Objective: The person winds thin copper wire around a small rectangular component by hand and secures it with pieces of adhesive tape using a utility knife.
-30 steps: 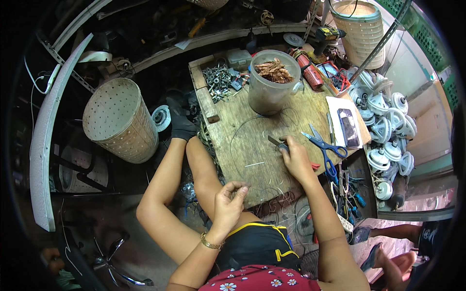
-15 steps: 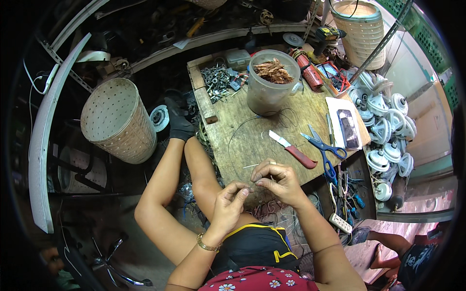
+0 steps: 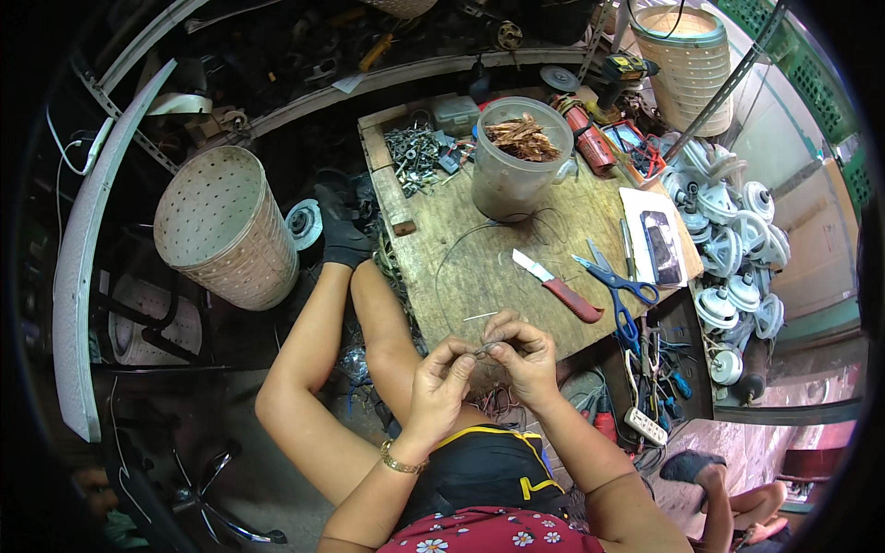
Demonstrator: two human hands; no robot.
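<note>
My left hand point(image 3: 444, 373) and my right hand point(image 3: 521, 355) meet just past the near edge of the wooden worktable, above my lap. Both pinch a thin dark wire point(image 3: 480, 351) with thumb and fingertips; its ends are mostly hidden by the fingers. A similar fine wire point(image 3: 437, 276) curves across the tabletop toward my left hand. A slim white stick-like piece point(image 3: 479, 316) shows beside my right fingers; whether it is held or lies on the table I cannot tell. Beyond lie a red-handled knife point(image 3: 570, 297) and blue-handled scissors point(image 3: 616, 279).
On the worktable point(image 3: 442, 253) stand a clear plastic jug point(image 3: 512, 184) of copper scraps, a pile of small metal parts point(image 3: 415, 152) and a phone point(image 3: 660, 247). White pulley-like parts point(image 3: 742, 235) are heaped at right, above a power strip point(image 3: 646, 426). A perforated basket point(image 3: 230, 240) stands left; another person point(image 3: 737, 498) sits lower right.
My right hand has drawn closer to my left, and the fingertips now nearly touch at the wire. The person at lower right has shifted posture. The tools on the table stay put.
</note>
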